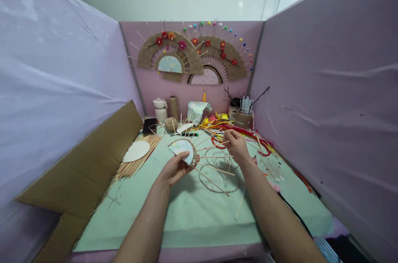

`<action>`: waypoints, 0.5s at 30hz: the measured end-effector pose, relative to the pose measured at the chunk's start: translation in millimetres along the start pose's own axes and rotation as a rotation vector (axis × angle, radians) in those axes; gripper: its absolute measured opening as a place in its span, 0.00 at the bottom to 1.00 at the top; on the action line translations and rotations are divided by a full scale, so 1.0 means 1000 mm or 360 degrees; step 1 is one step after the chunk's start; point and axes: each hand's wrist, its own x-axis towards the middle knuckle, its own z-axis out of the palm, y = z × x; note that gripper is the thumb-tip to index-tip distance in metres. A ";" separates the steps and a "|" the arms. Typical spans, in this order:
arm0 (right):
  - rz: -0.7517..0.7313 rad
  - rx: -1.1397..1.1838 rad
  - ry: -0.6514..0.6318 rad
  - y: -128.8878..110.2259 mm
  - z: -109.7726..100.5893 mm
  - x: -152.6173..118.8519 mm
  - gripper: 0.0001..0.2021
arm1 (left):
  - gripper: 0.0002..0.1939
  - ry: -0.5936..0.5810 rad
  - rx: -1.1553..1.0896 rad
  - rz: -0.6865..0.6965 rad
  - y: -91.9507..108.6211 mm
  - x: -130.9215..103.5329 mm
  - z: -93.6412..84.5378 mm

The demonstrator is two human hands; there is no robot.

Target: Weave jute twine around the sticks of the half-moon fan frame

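My left hand [178,167] grips a half-round piece [182,147] covered in pale floral cloth, thumb on its face. Thin wooden sticks [214,170] fan out from its curved rim, which has twine around it. My right hand [234,145] is raised to the right of the piece, at the outer ends of the sticks. Its thumb and fingers are pinched together; what lies between them is too small to make out. Loose twine [222,172] lies in loops on the table below the sticks.
Cardboard [83,163] leans along the left side, beside sticks and a white oval [136,151]. A twine ball [171,124], white jar [161,109] and stick-filled pot [243,119] stand at the back. Red and yellow strips lie right. Two decorated fans [171,54] hang behind.
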 end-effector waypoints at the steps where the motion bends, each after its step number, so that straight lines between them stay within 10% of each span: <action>1: 0.0036 -0.0024 0.0010 0.003 0.000 0.001 0.14 | 0.07 -0.0010 -0.0015 -0.0005 0.001 0.000 -0.001; 15: 0.0065 -0.0573 -0.0016 0.042 0.024 -0.015 0.17 | 0.12 -0.0678 0.0355 -0.0375 -0.022 -0.005 -0.004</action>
